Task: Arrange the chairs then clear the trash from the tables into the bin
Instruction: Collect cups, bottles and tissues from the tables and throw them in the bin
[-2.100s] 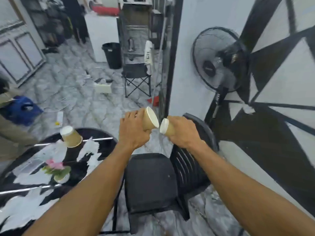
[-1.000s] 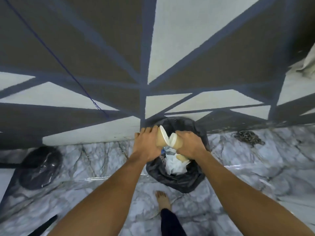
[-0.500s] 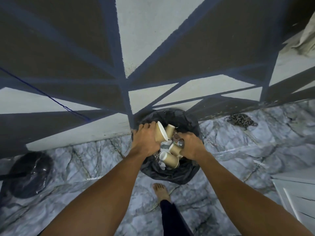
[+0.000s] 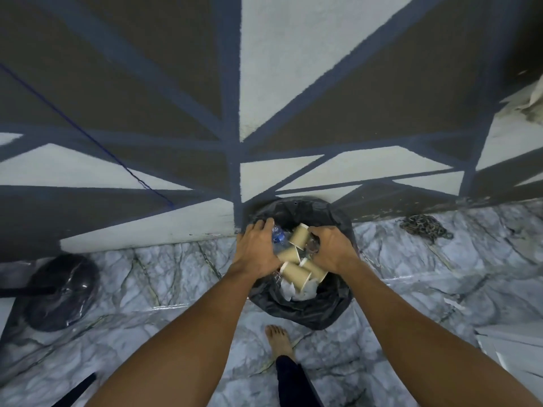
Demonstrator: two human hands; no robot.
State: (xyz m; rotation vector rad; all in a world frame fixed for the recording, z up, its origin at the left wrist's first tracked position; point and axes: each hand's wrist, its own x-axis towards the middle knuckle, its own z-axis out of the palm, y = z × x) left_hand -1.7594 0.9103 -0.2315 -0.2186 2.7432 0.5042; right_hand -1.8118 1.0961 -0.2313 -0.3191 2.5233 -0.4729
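Fingers [image 4: 261, 227] on left hand [image 4: 255, 251] spread loose over the bin [image 4: 293, 312], right hand [image 4: 333, 249] curled by the cups [image 4: 295, 276], can't tell if it's gripping.

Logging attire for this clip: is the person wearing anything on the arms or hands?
Nothing visible. The left hand and right hand are ungloved, with no watch or bands; the left forearm and right forearm show no sleeves.

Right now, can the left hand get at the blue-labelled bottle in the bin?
Probably yes. The left hand hangs over the open bin, and the bottle lies uncovered right beside its fingers.
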